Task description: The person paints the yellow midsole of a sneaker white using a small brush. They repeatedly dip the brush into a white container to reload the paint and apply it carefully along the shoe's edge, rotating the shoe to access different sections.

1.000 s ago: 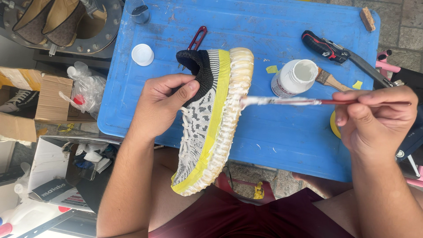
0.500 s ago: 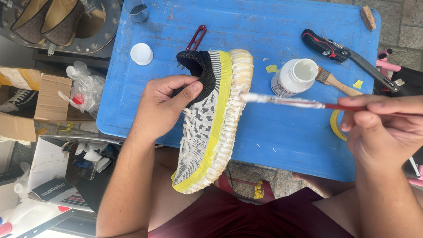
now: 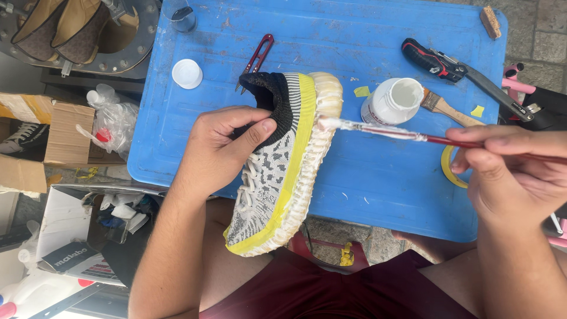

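Blue table [image 3: 378, 195] | left hand [image 3: 221, 147] — sneaker [image 3: 277, 171] | right hand [image 3: 508, 171] — brush [image 3: 384, 130]

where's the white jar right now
In the head view, the open white jar stands on the blue board, right of the shoe, beside a flat wooden-handled brush.
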